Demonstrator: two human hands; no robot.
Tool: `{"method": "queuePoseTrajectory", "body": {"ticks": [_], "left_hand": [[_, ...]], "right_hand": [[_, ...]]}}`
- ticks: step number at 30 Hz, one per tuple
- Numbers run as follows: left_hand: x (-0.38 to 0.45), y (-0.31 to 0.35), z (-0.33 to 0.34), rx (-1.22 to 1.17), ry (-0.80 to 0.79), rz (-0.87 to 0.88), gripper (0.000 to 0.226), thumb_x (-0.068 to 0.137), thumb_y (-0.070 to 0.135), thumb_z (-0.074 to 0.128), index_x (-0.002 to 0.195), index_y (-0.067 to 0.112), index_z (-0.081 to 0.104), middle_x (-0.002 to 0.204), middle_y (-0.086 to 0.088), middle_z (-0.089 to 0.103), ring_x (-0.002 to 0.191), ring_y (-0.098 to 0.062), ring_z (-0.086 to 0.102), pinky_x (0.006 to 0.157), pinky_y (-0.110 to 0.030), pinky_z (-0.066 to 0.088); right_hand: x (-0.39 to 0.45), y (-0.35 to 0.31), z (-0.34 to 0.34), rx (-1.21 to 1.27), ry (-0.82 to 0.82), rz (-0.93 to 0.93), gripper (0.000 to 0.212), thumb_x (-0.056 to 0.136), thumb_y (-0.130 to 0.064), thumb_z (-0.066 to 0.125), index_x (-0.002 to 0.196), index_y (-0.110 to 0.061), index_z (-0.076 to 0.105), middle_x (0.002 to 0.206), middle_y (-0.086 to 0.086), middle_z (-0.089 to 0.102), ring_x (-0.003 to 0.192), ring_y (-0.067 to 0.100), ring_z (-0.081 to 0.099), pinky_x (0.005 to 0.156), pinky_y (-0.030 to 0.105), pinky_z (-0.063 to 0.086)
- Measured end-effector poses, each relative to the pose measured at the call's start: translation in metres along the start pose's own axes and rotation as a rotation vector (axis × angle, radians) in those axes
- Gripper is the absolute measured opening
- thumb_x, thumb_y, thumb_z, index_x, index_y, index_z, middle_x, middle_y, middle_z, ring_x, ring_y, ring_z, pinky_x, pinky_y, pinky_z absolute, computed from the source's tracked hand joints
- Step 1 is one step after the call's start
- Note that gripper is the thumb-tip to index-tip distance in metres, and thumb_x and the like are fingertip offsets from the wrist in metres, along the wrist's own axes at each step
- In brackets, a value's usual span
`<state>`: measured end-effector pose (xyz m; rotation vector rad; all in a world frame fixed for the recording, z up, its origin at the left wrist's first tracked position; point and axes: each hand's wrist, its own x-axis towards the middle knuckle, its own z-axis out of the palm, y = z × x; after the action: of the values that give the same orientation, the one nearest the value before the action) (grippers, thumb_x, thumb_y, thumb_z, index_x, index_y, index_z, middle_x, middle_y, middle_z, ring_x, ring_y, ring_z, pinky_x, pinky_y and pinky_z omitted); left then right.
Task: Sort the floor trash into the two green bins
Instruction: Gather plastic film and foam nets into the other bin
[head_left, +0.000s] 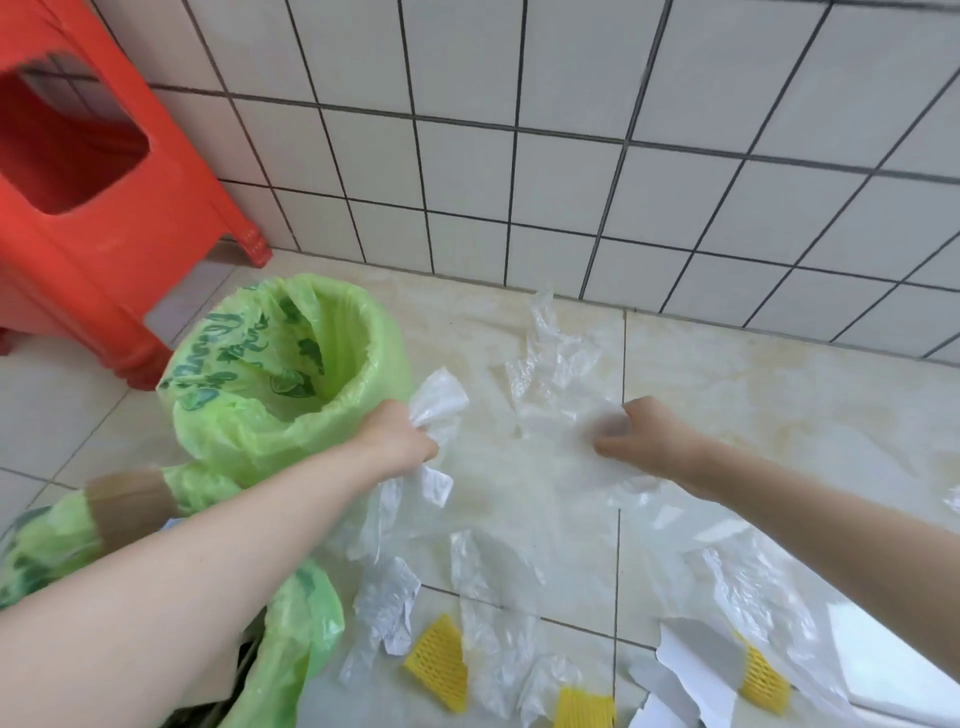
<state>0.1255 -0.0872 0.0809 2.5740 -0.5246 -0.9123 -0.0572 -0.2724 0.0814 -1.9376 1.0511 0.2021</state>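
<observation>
My left hand (402, 439) grips a bunch of clear plastic film (434, 402) just right of the far green bin (332, 410), which is lined with a printed green bag. My right hand (636, 434) is curled on a large clear plastic sheet (553, 353) lying on the floor near the wall. A second green bin (296, 639) sits at the lower left, mostly hidden under my left arm. More clear plastic (493, 582), yellow foam nets (439, 657) and torn white paper (691, 654) lie scattered on the tiles in front of me.
A red plastic stool (104, 208) stands at the far left beside the tiled wall (571, 156). A brown cardboard piece (130, 499) sticks out between the two bins. A white sheet (893, 660) lies at the lower right.
</observation>
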Motion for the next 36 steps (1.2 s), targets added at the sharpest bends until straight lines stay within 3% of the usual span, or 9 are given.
{"method": "queuePoseTrajectory", "body": {"ticks": [9,12,16,18,22,25,29,33,36], "left_hand": [[-0.007,-0.022,-0.11,-0.315,0.117,0.013,0.032,0.087,0.022,0.057,0.111,0.002,0.05,0.103,-0.015,0.056,0.093,-0.032,0.055,0.074,-0.034,0.042],[0.0,-0.035,-0.136,-0.404,0.287,0.039,0.033,0.087,0.013,0.054,0.119,0.005,0.052,0.103,-0.012,0.06,0.092,-0.032,0.059,0.075,-0.035,0.046],[0.008,-0.052,-0.166,-0.418,0.568,0.157,0.059,0.086,0.009,0.056,0.141,0.018,0.035,0.132,-0.004,0.052,0.113,-0.027,0.054,0.094,-0.042,0.047],[0.011,-0.059,-0.171,-0.385,0.635,0.201,0.046,0.085,0.01,0.052,0.131,0.017,0.046,0.125,-0.006,0.057,0.112,-0.03,0.055,0.097,-0.046,0.045],[0.012,-0.061,-0.163,-0.246,0.718,0.236,0.01,0.086,0.003,0.046,0.081,0.009,0.052,0.081,-0.011,0.056,0.077,-0.029,0.049,0.067,-0.031,0.038],[0.016,-0.059,-0.152,-0.238,0.707,0.236,0.033,0.086,-0.001,0.053,0.063,0.016,0.038,0.064,0.001,0.042,0.064,-0.024,0.04,0.05,-0.026,0.022],[0.035,-0.071,-0.138,-0.167,0.621,0.296,0.011,0.081,0.004,0.063,0.079,0.007,0.052,0.066,0.004,0.044,0.074,-0.025,0.049,0.058,-0.026,0.028],[0.068,-0.095,-0.129,0.13,0.416,0.332,0.025,0.075,0.007,0.053,0.099,0.012,0.059,0.094,-0.006,0.059,0.09,-0.03,0.056,0.076,-0.034,0.045],[0.078,-0.102,-0.12,0.331,0.234,0.195,0.011,0.077,-0.003,0.054,0.079,0.008,0.053,0.082,-0.005,0.051,0.086,-0.029,0.053,0.072,-0.03,0.04]], "right_hand": [[-0.011,-0.124,0.008,-0.082,0.025,-0.198,0.017,0.086,-0.02,0.052,0.095,-0.01,0.062,0.084,0.004,0.06,0.079,0.022,0.06,0.063,0.027,0.047],[-0.009,-0.157,0.02,-0.005,0.022,-0.281,0.012,0.089,-0.015,0.049,0.091,-0.015,0.061,0.08,0.001,0.059,0.076,0.02,0.059,0.061,0.027,0.047],[0.002,-0.197,0.043,0.17,0.036,-0.376,0.015,0.091,-0.011,0.047,0.092,-0.01,0.063,0.078,0.002,0.058,0.069,0.017,0.057,0.057,0.025,0.046],[0.01,-0.213,0.057,0.252,0.038,-0.397,0.021,0.091,-0.01,0.046,0.1,-0.005,0.063,0.081,0.005,0.058,0.073,0.019,0.057,0.059,0.028,0.045],[0.029,-0.237,0.084,0.37,0.018,-0.383,0.022,0.089,-0.007,0.045,0.104,-0.004,0.061,0.085,0.008,0.058,0.078,0.021,0.057,0.065,0.03,0.046],[0.044,-0.247,0.103,0.489,0.008,-0.344,0.024,0.089,-0.003,0.044,0.106,0.003,0.059,0.086,0.011,0.056,0.078,0.021,0.056,0.065,0.03,0.046],[0.062,-0.248,0.135,0.528,0.066,-0.364,0.025,0.085,-0.003,0.046,0.098,0.014,0.058,0.076,0.012,0.052,0.07,0.021,0.051,0.059,0.031,0.041],[0.078,-0.239,0.165,0.044,0.085,-0.48,0.015,0.091,-0.011,0.043,0.078,-0.005,0.049,0.073,0.008,0.051,0.068,0.026,0.05,0.055,0.03,0.036],[0.083,-0.234,0.175,-0.367,0.058,-0.594,0.01,0.092,-0.006,0.042,0.09,-0.009,0.051,0.087,0.013,0.054,0.08,0.03,0.051,0.064,0.031,0.037]]}}
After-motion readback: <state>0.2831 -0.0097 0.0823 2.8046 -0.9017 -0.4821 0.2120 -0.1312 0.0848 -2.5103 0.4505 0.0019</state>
